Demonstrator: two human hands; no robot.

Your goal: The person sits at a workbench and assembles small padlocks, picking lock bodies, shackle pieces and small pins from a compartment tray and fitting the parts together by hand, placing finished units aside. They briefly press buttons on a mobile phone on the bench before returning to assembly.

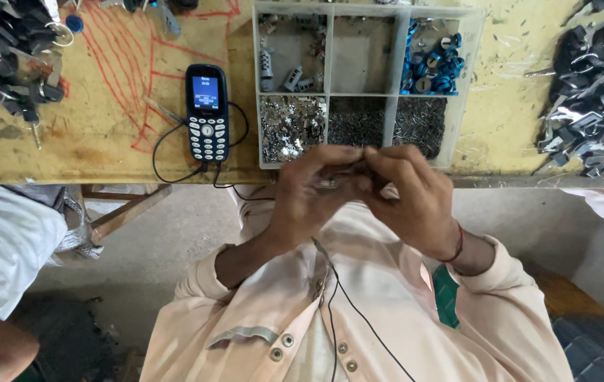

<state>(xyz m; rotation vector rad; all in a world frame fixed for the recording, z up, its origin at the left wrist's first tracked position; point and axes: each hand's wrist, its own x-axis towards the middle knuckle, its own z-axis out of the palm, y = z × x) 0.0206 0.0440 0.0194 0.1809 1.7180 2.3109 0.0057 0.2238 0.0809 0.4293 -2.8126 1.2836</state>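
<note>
I see both hands brought together just below the edge of the workbench point(104, 152), over the lap. The left hand point(309, 194) and the right hand point(415, 198) meet fingertip to fingertip, and between them sits a small metal part point(330, 182), pinched by the left fingers while the right fingers close in on it from the other side; most of it is hidden, so I cannot tell its exact shape or whether anything is being fitted into it. Just above the hands is a clear compartment tray point(390, 92) on the bench: blue-capped pieces point(433, 64) at the upper right, a few grey cylinders point(284, 74) at the upper left, shiny metal bits point(289, 127) and dark fine pins point(387, 122) in the lower row. A dark phone point(207, 113) with a cable lies left of the tray, and heaps of dark keys point(592, 92) and point(4, 56) sit at the far sides. My judgement is that one piece is mid-assembly; the full compartments suggest plenty remains.
</note>
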